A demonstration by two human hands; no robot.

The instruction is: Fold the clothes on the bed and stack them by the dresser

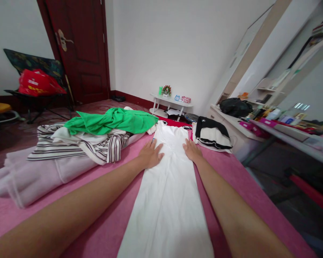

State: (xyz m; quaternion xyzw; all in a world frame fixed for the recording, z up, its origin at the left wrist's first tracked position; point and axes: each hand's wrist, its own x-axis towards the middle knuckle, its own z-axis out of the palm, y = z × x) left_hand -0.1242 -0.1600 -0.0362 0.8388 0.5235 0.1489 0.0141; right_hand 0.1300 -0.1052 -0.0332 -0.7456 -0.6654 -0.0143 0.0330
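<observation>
A long, plain white garment (169, 190) lies face-up or face-down, I cannot tell which, stretched lengthwise along the middle of the pink cover (226, 161), with strips of that cover showing on either side. It is spread nearly flat, narrower towards the cover's far end and wider towards its near end, where it runs out of view. A lengthwise line marks its middle, and small wrinkles gather towards its far end.
</observation>
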